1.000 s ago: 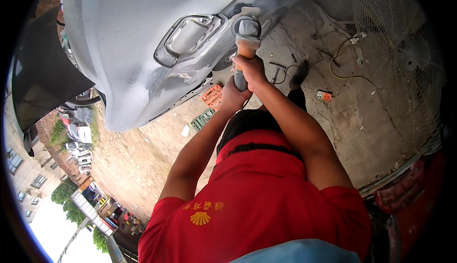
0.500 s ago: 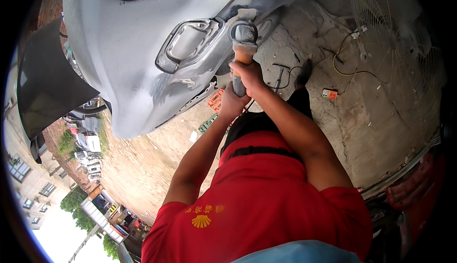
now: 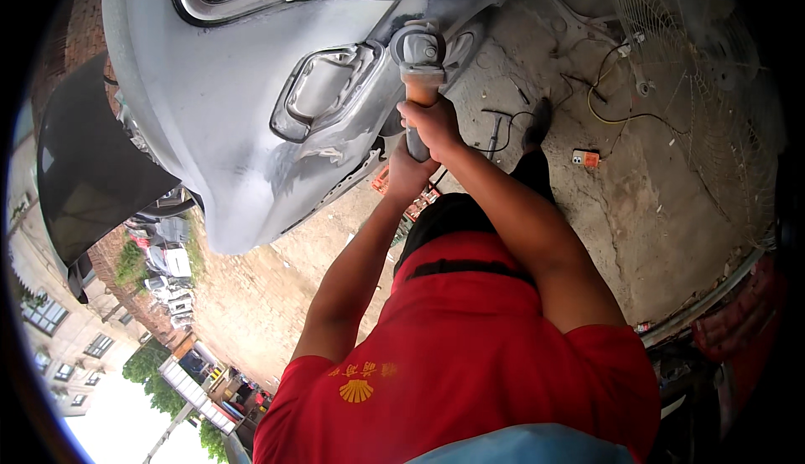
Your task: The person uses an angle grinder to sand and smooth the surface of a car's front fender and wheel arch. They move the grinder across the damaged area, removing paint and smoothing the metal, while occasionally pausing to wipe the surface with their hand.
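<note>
Both hands gripped a grey-headed, orange-bodied angle grinder [image 3: 419,70]: the right hand [image 3: 432,124] clenched its body, the left hand [image 3: 407,174] its rear handle. Its head pressed against a sanded grey car body panel [image 3: 226,128].

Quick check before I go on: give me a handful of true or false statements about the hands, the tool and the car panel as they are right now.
1. Both hands hold the power tool. True: the right hand wraps the orange grip and the left hand holds the end below it.
2. The tool's head is against the grey car panel. True: it sits beside the recessed door handle.
3. The tool lies on the ground. False: it is held up at the panel.
4. The person wears a blue shirt. False: the shirt is red.
5. A wire fan guard stands at the right. True.
6. The left hand rests flat on the panel. False: it grips the tool.
</note>
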`<state>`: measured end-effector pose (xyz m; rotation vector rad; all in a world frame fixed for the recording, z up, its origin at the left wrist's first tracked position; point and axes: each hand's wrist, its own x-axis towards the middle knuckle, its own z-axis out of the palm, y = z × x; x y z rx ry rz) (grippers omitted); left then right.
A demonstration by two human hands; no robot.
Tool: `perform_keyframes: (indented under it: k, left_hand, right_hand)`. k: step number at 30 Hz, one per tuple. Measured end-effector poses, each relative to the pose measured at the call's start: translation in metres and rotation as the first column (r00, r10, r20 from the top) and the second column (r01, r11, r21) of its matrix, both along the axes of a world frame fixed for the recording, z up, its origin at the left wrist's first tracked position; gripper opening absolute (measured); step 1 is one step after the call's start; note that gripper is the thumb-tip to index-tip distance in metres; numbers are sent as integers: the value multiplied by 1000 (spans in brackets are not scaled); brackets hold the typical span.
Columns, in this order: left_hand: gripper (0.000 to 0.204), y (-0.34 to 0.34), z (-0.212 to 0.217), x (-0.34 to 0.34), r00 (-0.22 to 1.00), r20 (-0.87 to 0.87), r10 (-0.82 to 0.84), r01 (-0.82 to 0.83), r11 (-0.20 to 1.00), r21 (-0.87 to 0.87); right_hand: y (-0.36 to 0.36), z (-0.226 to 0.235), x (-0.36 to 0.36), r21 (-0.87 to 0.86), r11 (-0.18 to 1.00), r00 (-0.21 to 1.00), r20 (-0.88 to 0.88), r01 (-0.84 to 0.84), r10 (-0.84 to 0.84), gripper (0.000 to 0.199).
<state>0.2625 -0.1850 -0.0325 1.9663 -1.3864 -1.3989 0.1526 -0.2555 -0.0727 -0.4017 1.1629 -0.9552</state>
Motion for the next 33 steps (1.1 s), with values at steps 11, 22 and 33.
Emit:
perform_keyframes:
  k: [11,22,33]
  left_hand:
    - [63,-3,-21,-9,998,-55,15,-12,999,49]
    - [62,-7,-9,-17,999,-30,27,-26,1000,12]
    - [63,-9,-10,-21,999,-33,15,-14,1000,22]
  right_hand:
    - [-7,0,-14,10,1000,995,-98,-1,2,27]
    - [-9,-6,-14,-52,998,996,-92,-26,21,29]
    - [-7,-4,-20,9,1000,996,-86,20,-19,28]
